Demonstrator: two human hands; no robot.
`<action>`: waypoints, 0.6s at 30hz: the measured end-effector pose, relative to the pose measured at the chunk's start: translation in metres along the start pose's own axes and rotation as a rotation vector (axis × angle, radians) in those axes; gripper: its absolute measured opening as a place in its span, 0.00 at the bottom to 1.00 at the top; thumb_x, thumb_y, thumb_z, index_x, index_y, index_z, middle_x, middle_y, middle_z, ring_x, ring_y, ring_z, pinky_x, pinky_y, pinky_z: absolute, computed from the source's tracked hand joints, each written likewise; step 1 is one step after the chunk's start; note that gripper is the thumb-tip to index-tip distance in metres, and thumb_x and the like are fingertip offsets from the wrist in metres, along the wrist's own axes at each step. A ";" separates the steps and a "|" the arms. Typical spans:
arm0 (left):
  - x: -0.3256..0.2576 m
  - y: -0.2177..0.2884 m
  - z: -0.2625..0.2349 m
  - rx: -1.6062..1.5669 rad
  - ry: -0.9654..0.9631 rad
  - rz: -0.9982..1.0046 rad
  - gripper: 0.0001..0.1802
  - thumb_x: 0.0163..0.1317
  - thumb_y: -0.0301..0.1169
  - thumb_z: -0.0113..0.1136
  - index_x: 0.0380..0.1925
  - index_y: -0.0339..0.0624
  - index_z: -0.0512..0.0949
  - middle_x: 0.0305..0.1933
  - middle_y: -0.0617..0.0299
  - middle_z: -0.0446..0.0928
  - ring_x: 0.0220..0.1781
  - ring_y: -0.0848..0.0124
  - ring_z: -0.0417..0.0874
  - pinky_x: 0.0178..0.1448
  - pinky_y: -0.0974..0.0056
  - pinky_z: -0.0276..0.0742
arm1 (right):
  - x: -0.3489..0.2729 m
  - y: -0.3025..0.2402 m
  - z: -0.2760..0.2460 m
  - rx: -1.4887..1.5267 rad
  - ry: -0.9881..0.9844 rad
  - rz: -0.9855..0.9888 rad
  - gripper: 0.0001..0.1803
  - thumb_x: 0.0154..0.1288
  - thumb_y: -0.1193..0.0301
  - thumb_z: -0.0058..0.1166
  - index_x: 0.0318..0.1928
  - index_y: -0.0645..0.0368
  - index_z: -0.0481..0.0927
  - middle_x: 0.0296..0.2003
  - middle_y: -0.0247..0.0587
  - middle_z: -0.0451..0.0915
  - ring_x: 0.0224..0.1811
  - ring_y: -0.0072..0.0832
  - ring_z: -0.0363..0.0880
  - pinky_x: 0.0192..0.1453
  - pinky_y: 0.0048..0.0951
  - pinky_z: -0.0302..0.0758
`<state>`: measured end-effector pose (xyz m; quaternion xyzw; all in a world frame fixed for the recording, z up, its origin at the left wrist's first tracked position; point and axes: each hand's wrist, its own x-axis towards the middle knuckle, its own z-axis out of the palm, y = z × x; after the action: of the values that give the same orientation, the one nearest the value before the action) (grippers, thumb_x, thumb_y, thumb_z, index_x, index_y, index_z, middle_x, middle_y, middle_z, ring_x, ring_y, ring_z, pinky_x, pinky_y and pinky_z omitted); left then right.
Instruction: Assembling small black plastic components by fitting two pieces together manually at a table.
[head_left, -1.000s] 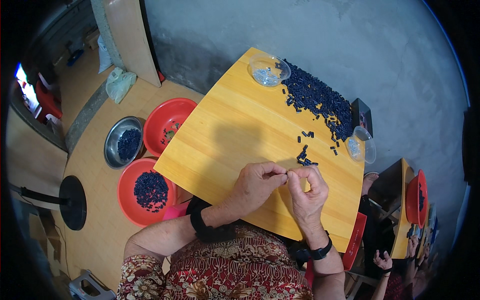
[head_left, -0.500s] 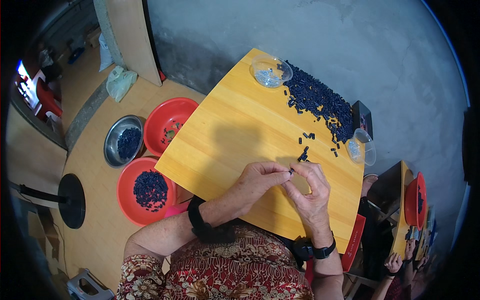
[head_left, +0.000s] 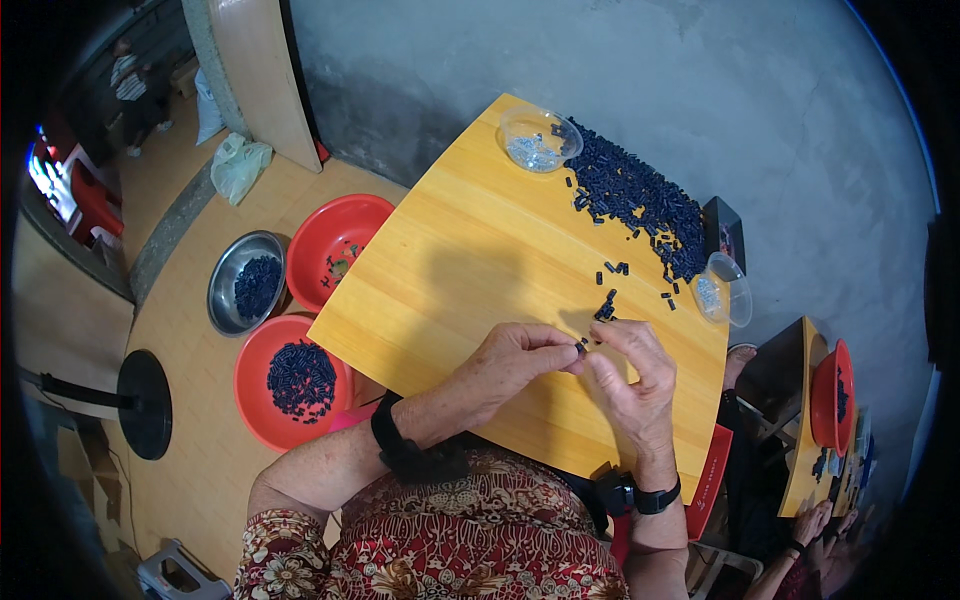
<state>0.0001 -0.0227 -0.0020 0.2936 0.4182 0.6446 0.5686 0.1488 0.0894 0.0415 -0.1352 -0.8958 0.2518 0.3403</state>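
Observation:
Above the near part of the wooden table, my left hand (head_left: 512,362) pinches a small dark plastic piece (head_left: 581,347) between thumb and index finger. My right hand (head_left: 640,378) is just to its right, thumb and index finger apart, and I see nothing held between them. Several more small dark pieces (head_left: 606,308) lie just beyond my right fingertips. Farther back, a large heap of the same dark pieces (head_left: 630,190) spreads along the table's far right edge.
Clear plastic tubs (head_left: 541,140) of small shiny parts flank the heap, beside a black box (head_left: 724,228). Left of the table (head_left: 450,210) are red basins (head_left: 246,400) and a metal bowl (head_left: 216,300). At right, another person's hands (head_left: 812,522) are near a second table.
My right hand has drawn slightly right, its thumb and finger parting from the piece in my left hand. A person in the far left background has come more into view.

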 end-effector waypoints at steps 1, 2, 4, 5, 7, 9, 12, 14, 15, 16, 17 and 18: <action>0.000 0.000 0.001 0.002 -0.006 0.002 0.11 0.67 0.33 0.60 0.41 0.38 0.83 0.39 0.64 0.82 0.45 0.79 0.78 0.53 0.71 0.71 | -0.001 0.002 -0.001 0.095 0.034 0.083 0.12 0.53 0.78 0.65 0.40 0.65 0.83 0.36 0.45 0.82 0.40 0.38 0.79 0.44 0.34 0.74; 0.000 -0.001 0.001 0.005 -0.012 0.005 0.11 0.66 0.33 0.60 0.41 0.37 0.83 0.38 0.63 0.82 0.45 0.78 0.78 0.53 0.70 0.71 | -0.001 0.002 -0.001 0.096 0.033 0.083 0.12 0.53 0.78 0.65 0.40 0.65 0.83 0.36 0.45 0.82 0.40 0.38 0.79 0.44 0.34 0.74; 0.000 0.000 0.004 0.017 -0.012 -0.002 0.10 0.66 0.32 0.60 0.40 0.37 0.83 0.38 0.63 0.83 0.45 0.77 0.79 0.54 0.70 0.71 | -0.001 0.001 0.000 0.164 0.026 0.128 0.08 0.56 0.79 0.63 0.38 0.66 0.83 0.35 0.45 0.82 0.39 0.36 0.79 0.44 0.32 0.74; 0.000 0.000 0.004 0.028 -0.008 -0.006 0.10 0.66 0.32 0.60 0.40 0.36 0.83 0.38 0.62 0.83 0.45 0.76 0.79 0.54 0.69 0.71 | -0.002 0.002 0.000 0.163 0.029 0.132 0.08 0.56 0.79 0.63 0.38 0.66 0.83 0.35 0.45 0.82 0.39 0.36 0.79 0.44 0.32 0.74; 0.000 -0.002 0.004 0.043 -0.004 0.003 0.10 0.66 0.32 0.60 0.40 0.36 0.83 0.38 0.62 0.83 0.44 0.76 0.80 0.54 0.69 0.71 | -0.002 0.002 0.000 0.163 -0.030 0.119 0.07 0.57 0.79 0.62 0.38 0.65 0.84 0.35 0.44 0.82 0.39 0.35 0.79 0.44 0.31 0.74; 0.000 -0.002 0.003 0.058 -0.001 0.012 0.10 0.66 0.31 0.60 0.40 0.36 0.83 0.38 0.62 0.83 0.44 0.76 0.80 0.55 0.69 0.72 | -0.001 0.000 0.002 0.172 -0.029 0.121 0.07 0.57 0.79 0.63 0.37 0.64 0.84 0.34 0.43 0.81 0.38 0.34 0.79 0.43 0.31 0.74; -0.001 -0.001 0.004 0.073 0.024 0.018 0.10 0.66 0.31 0.60 0.41 0.36 0.83 0.38 0.62 0.83 0.44 0.76 0.80 0.54 0.70 0.72 | -0.002 -0.001 0.001 0.187 -0.040 0.155 0.05 0.57 0.78 0.63 0.36 0.64 0.83 0.32 0.42 0.80 0.37 0.34 0.78 0.42 0.30 0.73; -0.001 -0.002 0.006 0.091 0.068 0.032 0.11 0.66 0.31 0.60 0.41 0.35 0.83 0.38 0.62 0.83 0.43 0.77 0.81 0.52 0.71 0.74 | -0.002 -0.001 0.002 0.194 -0.050 0.184 0.05 0.57 0.78 0.63 0.35 0.64 0.82 0.31 0.42 0.80 0.36 0.33 0.78 0.41 0.30 0.73; -0.001 -0.002 0.007 0.092 0.068 0.031 0.11 0.66 0.31 0.60 0.41 0.35 0.83 0.38 0.62 0.83 0.43 0.77 0.81 0.52 0.71 0.74 | -0.003 -0.002 0.003 0.186 -0.019 0.184 0.04 0.57 0.78 0.63 0.34 0.64 0.82 0.31 0.41 0.80 0.35 0.33 0.78 0.41 0.29 0.73; -0.001 -0.002 0.009 0.143 0.103 0.058 0.10 0.66 0.30 0.60 0.41 0.34 0.83 0.38 0.63 0.83 0.42 0.77 0.81 0.51 0.71 0.75 | -0.003 -0.003 0.004 0.179 0.011 0.184 0.04 0.58 0.78 0.63 0.33 0.64 0.82 0.30 0.41 0.79 0.34 0.32 0.77 0.41 0.29 0.73; -0.002 -0.001 0.011 0.194 0.138 0.085 0.10 0.65 0.30 0.60 0.41 0.34 0.83 0.37 0.63 0.83 0.42 0.78 0.81 0.50 0.72 0.75 | -0.004 -0.004 0.005 0.180 0.012 0.184 0.04 0.58 0.78 0.63 0.33 0.64 0.82 0.30 0.41 0.79 0.34 0.32 0.77 0.41 0.29 0.73; -0.003 0.001 0.012 0.193 0.138 0.085 0.10 0.65 0.30 0.60 0.41 0.34 0.83 0.37 0.63 0.83 0.42 0.78 0.81 0.50 0.72 0.75 | -0.005 -0.005 0.006 0.199 0.025 0.221 0.04 0.58 0.78 0.63 0.33 0.64 0.82 0.30 0.41 0.79 0.34 0.32 0.77 0.40 0.29 0.73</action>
<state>0.0107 -0.0230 0.0047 0.3195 0.5037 0.6434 0.4798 0.1480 0.0809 0.0381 -0.2018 -0.8418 0.3734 0.3335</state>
